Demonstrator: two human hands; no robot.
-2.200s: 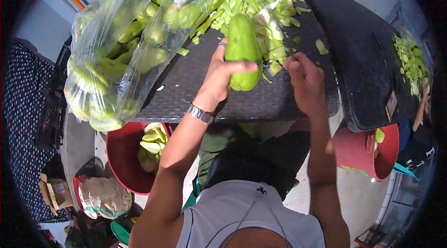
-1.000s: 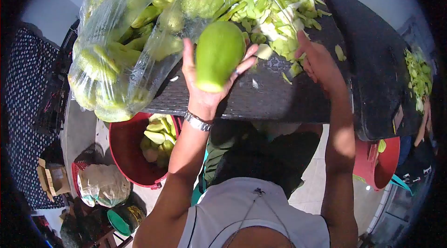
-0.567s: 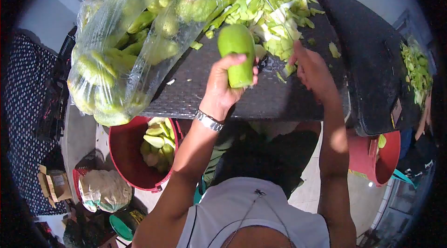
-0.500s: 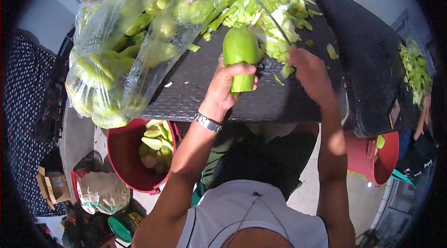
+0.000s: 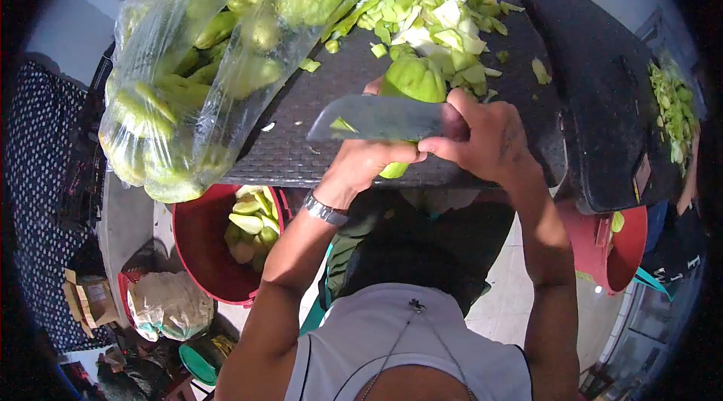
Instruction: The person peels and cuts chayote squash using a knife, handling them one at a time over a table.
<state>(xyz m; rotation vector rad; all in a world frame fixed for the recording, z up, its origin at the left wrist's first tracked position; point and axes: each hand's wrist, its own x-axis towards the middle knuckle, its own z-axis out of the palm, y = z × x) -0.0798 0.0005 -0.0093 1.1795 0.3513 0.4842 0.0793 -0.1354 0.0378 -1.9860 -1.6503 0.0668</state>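
Observation:
My left hand [image 5: 370, 160] grips a pale green chayote [image 5: 414, 79] above the near edge of the dark woven table. Its furrowed end points away from me, and a bit of its near end shows below my thumbs. In my right hand [image 5: 493, 134] is a kitchen knife [image 5: 369, 118], its broad blade pointing left across the chayote and hiding its middle. My two thumbs meet just below the blade. Whether the edge is in the flesh I cannot tell. Behind the chayote lies a heap of cut green pieces [image 5: 429, 6].
A clear plastic bag [image 5: 173, 100] full of chayotes covers the table's left side. Below stands a red bucket [image 5: 199, 250] with pale pieces inside; another red bucket [image 5: 595, 239] stands right. A second dark table [image 5: 587, 92] holds more cut pieces [image 5: 670, 115], beside another person's arm [image 5: 689, 179].
My right hand has brought the knife left from the heap and across the chayote. The chayote has turned in my left hand, its furrowed end now showing, and sits slightly lower.

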